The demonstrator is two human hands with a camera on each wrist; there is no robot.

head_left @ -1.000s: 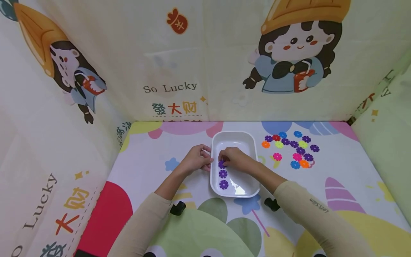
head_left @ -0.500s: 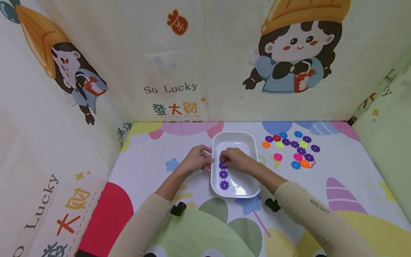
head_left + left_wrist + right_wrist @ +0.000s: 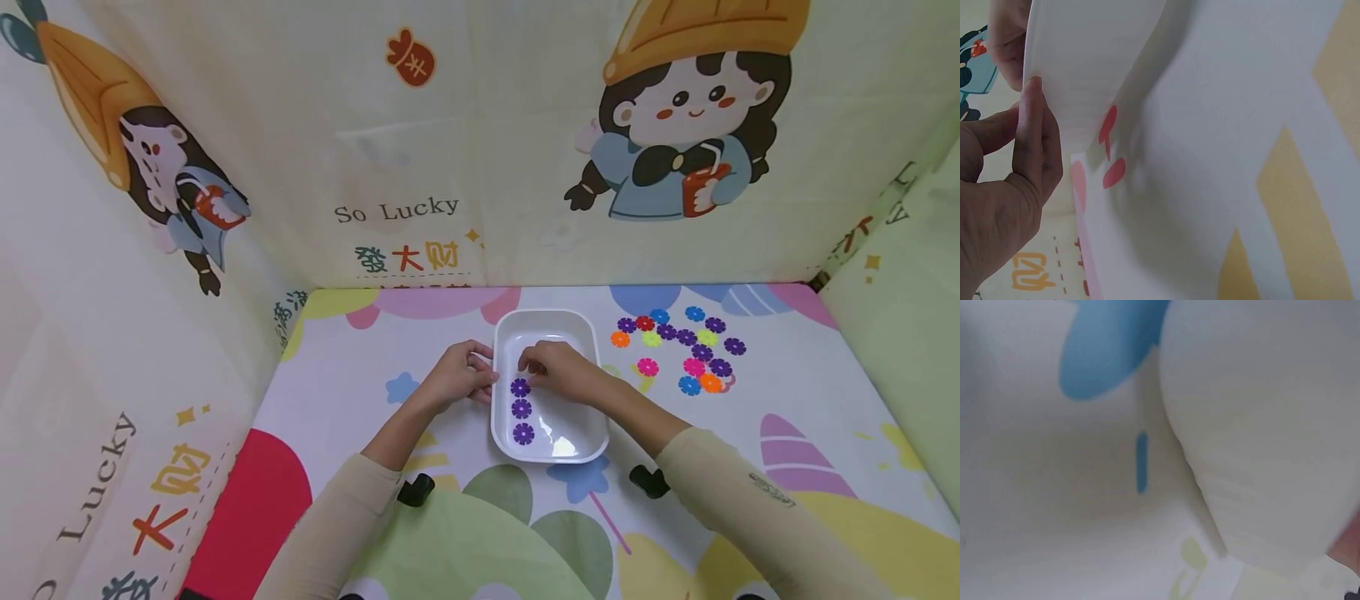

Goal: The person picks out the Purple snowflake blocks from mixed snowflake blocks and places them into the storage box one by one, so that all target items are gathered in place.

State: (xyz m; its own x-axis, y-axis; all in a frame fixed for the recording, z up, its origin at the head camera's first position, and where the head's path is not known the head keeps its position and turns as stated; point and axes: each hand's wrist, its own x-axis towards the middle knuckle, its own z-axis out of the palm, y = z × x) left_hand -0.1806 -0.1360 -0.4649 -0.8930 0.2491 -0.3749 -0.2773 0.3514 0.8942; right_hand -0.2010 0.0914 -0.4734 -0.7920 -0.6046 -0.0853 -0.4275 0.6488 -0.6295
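A white tray lies on the table, its outer wall filling part of both wrist views. Inside, along its left side, three purple snowflake-shaped discs lie in a column. My left hand touches the tray's left rim; in the left wrist view its fingers extend fairly straight along the outer wall. My right hand hovers inside the tray beside the farthest disc, thumb and fingers bent with a small gap between them. No disc shows in it, though its palm side is hidden.
Several loose discs in purple, blue, orange, pink, red and yellow lie scattered on the table right of the tray. A printed curtain rises behind the table's far edge. Dark wrist-worn pieces sit by both forearms.
My right hand has shifted a little to the right, off the farthest purple disc, which shows more fully. The left hand has stayed on the rim.
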